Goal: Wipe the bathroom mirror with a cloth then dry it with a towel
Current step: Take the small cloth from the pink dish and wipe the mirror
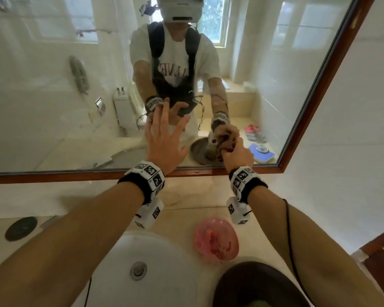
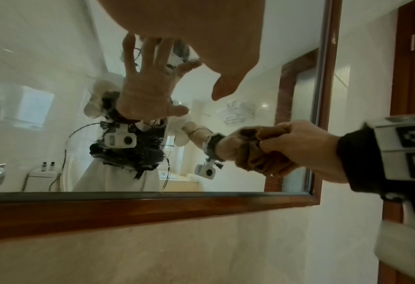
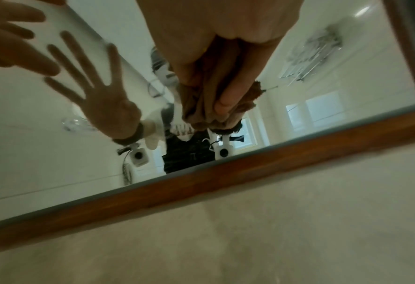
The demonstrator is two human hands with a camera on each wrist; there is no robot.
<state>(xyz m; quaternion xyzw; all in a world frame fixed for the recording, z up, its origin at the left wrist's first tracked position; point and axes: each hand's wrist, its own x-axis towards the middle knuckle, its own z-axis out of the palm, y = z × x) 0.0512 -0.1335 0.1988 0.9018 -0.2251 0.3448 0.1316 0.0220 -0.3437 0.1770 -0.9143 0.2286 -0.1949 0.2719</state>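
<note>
Left hand (image 1: pixel 164 140): fingers spread straight, laid flat against the mirror (image 1: pixel 53 85).
Right hand (image 1: pixel 238 152): fingers curled tight round a bunched brown cloth (image 1: pixel 227 135).
Cloth: pressed on the mirror's lower right, beside the left hand.

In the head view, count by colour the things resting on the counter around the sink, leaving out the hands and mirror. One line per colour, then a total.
Pink: 1, the pink bowl right of the sink.
Dark brown: 1, the basin at the bottom edge.
Black: 1, the round disc on the left.
Total: 3
</note>
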